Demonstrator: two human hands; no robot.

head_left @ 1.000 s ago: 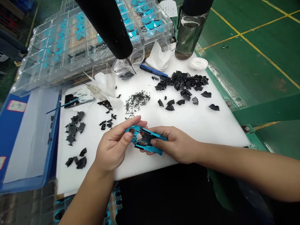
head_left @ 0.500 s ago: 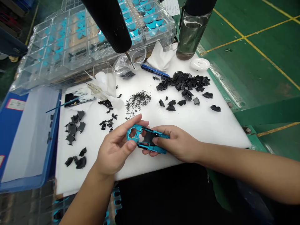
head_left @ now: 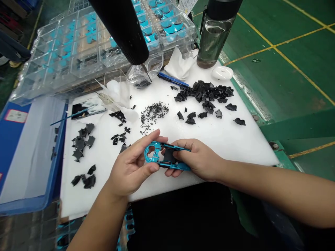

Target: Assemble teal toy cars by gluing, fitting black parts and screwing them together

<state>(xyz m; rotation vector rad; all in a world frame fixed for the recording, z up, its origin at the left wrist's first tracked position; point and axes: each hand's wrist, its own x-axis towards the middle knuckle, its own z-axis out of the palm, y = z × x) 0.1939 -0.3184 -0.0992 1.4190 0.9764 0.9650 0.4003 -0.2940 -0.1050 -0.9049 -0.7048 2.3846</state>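
Observation:
Between my hands, above the near part of the white work mat (head_left: 209,139), is a blue plastic frame (head_left: 153,152) with a ring-shaped left end. A dark flat insert (head_left: 169,156) sits in its middle. My left hand (head_left: 131,167) is closed around the ring end, thumb below and fingers above. My right hand (head_left: 201,158) grips the other end, its thumb pressing on the dark insert and its fingers curled underneath. Part of the frame's right end is hidden by that hand. Just beyond lies a heap of tiny black screws (head_left: 155,113).
An electric screwdriver (head_left: 125,35) hangs point-down over the mat. Black molded parts (head_left: 206,91) are heaped at right, dark pieces (head_left: 83,139) at left. Behind stand clear trays (head_left: 62,71) of blue parts and a bottle (head_left: 218,38). A blue cutter (head_left: 172,79) and white case (head_left: 222,73) lie nearby.
My hands and the blue frame have moved slightly right. The dark insert appears to sit further left within the frame, and the left thumb has shifted along its lower edge.

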